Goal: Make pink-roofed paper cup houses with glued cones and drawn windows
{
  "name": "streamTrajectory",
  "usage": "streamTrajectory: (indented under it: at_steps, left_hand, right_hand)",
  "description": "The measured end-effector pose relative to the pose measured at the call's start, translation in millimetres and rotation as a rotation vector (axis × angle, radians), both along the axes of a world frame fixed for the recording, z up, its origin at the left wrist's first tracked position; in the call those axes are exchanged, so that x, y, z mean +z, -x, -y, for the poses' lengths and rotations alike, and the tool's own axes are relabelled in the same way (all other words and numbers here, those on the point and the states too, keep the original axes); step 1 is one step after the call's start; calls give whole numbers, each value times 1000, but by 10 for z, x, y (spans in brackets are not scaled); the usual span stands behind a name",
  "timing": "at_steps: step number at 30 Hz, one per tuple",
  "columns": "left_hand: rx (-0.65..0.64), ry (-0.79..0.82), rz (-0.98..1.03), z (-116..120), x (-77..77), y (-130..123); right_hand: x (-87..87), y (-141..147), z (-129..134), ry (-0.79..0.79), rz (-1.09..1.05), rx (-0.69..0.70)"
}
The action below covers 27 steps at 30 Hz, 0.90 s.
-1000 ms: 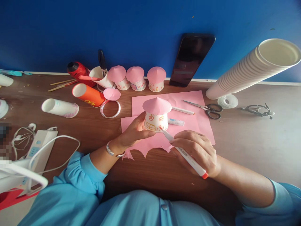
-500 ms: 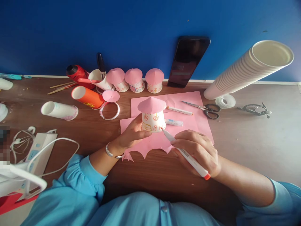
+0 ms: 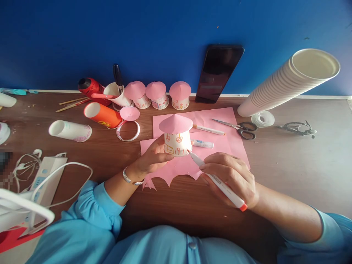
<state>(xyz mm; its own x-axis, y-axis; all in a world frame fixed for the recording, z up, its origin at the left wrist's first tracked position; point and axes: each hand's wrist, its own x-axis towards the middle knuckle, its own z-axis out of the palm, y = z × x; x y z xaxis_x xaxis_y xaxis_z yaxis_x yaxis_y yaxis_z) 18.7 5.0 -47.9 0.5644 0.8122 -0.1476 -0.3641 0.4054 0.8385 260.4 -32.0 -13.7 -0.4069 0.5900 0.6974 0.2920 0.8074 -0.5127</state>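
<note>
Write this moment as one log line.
left hand: holds white paper cup with pink conical paper roof | right hand: holds white red-ended marker, tip at cup

Left hand (image 3: 154,157) partly hidden behind cup house (image 3: 177,141), marker (image 3: 225,189) lettering illegible, right sleeve (image 3: 330,231) cut off

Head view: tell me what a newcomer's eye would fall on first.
Likely first is the pink-roofed cup house in the left hand, near the centre, with a white marker in the right hand at its lower side. Then come three similar houses lined up before the blue panel, and the tall stack of white cups at the right.
</note>
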Motion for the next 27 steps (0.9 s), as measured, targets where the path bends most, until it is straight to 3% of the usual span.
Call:
streamTrajectory:
  at_steps: [12,27]
  left_hand:
    - [-22,3,-18,-8,51,-11]
    - [-32,16,-27,-16,29,-6]
  right_hand:
    - [-47,-14,13,29,-2,82]
    - [-31,-5,-6,19,22,84]
